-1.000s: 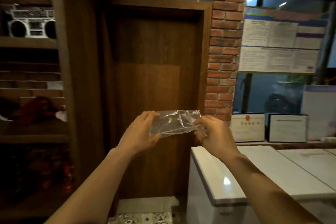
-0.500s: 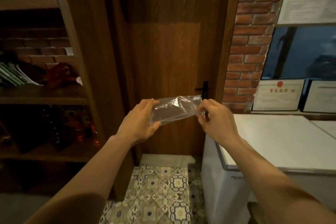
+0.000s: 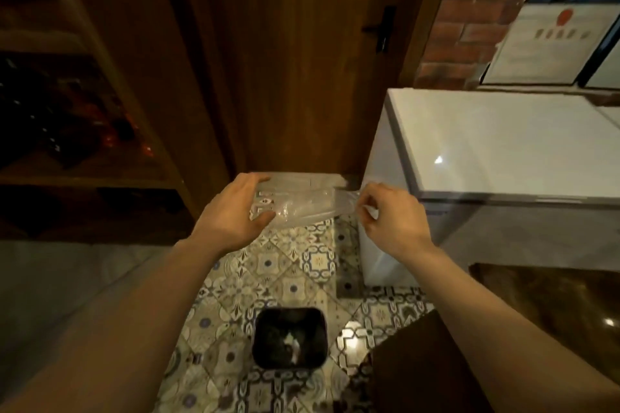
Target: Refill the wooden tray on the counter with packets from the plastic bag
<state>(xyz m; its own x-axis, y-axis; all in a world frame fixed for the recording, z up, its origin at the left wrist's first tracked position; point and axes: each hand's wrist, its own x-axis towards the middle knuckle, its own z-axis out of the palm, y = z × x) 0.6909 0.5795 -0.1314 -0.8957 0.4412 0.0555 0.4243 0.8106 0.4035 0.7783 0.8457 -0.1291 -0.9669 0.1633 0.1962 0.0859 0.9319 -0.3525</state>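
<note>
A clear, crumpled plastic bag [image 3: 302,206] is stretched between both hands at mid-frame, above the patterned floor. My left hand [image 3: 235,211] grips its left end, fingers wrapped over the top. My right hand [image 3: 389,216] pinches its right end between thumb and fingers. The bag looks flat and I see no packets in it. No wooden tray or counter tray is in view.
A black square bin [image 3: 289,337] with some scraps inside stands on the tiled floor [image 3: 295,271] below my hands. A white chest freezer [image 3: 496,144] is at right, a wooden door [image 3: 292,54] ahead, dark shelves [image 3: 73,117] at left, a dark counter corner [image 3: 419,369] at lower right.
My view has tilted downward, bringing the floor and the black bin into sight. Both hands still hold the bag stretched between them, now lower, over the floor in front of the door.
</note>
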